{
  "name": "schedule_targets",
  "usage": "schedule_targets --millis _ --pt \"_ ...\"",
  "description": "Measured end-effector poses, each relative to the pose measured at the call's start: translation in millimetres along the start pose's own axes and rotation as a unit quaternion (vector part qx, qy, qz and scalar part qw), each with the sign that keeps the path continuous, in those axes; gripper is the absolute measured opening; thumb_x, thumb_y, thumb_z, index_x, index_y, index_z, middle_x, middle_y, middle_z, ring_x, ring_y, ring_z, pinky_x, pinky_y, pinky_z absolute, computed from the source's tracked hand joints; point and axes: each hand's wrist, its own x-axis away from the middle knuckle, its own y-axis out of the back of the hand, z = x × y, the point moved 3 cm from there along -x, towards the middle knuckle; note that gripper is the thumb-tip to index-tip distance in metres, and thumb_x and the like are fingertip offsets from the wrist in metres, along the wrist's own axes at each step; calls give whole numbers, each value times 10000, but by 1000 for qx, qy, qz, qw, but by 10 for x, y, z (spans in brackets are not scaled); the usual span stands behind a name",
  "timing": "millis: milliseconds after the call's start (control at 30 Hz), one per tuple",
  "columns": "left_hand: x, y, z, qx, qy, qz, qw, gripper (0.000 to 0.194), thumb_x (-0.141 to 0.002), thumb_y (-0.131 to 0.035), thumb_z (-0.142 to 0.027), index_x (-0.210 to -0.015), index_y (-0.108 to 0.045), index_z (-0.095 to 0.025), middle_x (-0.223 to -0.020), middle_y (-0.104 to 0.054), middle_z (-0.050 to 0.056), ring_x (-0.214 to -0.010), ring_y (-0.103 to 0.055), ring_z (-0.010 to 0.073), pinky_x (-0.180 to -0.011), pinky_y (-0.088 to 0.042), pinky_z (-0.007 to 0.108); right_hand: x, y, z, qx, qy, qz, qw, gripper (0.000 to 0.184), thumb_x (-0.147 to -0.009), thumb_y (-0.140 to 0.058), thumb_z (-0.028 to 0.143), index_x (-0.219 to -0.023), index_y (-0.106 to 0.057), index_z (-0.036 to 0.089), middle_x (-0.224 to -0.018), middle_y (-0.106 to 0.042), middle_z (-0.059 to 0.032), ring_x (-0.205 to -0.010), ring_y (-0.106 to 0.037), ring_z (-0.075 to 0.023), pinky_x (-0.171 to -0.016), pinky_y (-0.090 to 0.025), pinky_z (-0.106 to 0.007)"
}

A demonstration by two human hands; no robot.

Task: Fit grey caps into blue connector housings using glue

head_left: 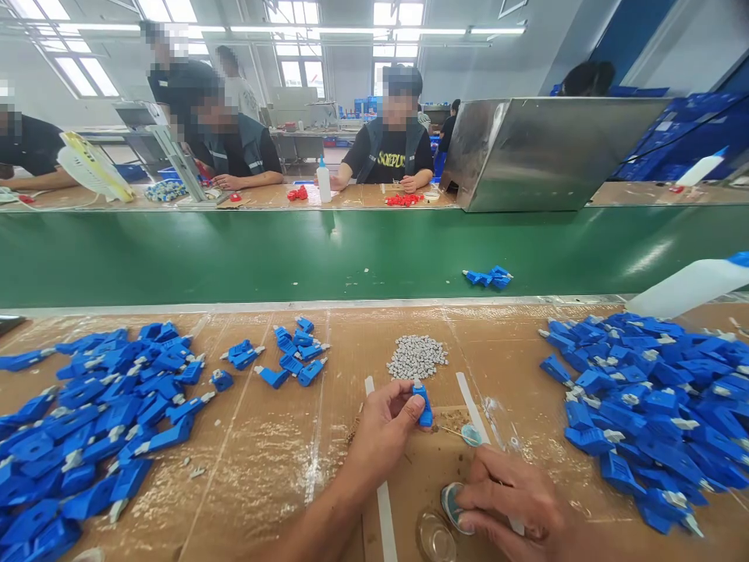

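Note:
My left hand [383, 429] pinches a small blue plastic part [424, 407], held upright with its whitish tip pointing up. Lower right, my right hand [512, 496] has its fingers closed on a small round teal piece with a pale rim [452, 506]; its exact kind is unclear. Beside that hand, near the bottom edge, sits a clear round dish [436, 537]. A thin stick with a round light-blue end [470, 434] lies between the hands. Just beyond my left hand is a pile of small grey pieces [417, 357].
Heaps of blue parts lie left [99, 414] and right [655, 406], with a smaller group [296, 351] between. More blue parts [489, 277] rest on the green belt [234, 254]. A white bottle [690, 287] leans at right. Co-workers sit across the belt by a metal box [532, 156].

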Motion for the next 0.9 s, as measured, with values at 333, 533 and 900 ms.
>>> schedule_targets --millis 333,533,900 --pt "-16 41 35 11 7 -20 1000 604 -758 -843 -704 -954 -736 -142 -830 -727 62 -777 -710 203 -744 -572 312 -107 57 179 12 23 77 997 266 -1105 -547 238 -884 -692 263 -841 -733 -45 -783 -705 -226 -673 -571 -318" --pt "6 -23 29 117 73 -3 990 546 -710 -927 -617 -855 -729 -129 -786 -715 53 -753 -718 171 -754 -571 267 -61 226 2 -93 -103 6 990 319 -1095 -559 429 -847 -695 281 -819 -711 -6 -751 -699 -205 -716 -573 -293" --pt "14 -104 144 254 150 59 954 451 -724 -974 -436 -916 -778 -79 -767 -717 63 -708 -758 150 -656 -555 184 -422 160 -277 -228 -193 -239 924 365 -990 -677 605 -875 -781 275 -815 -755 2 -738 -708 -198 -704 -557 -275"
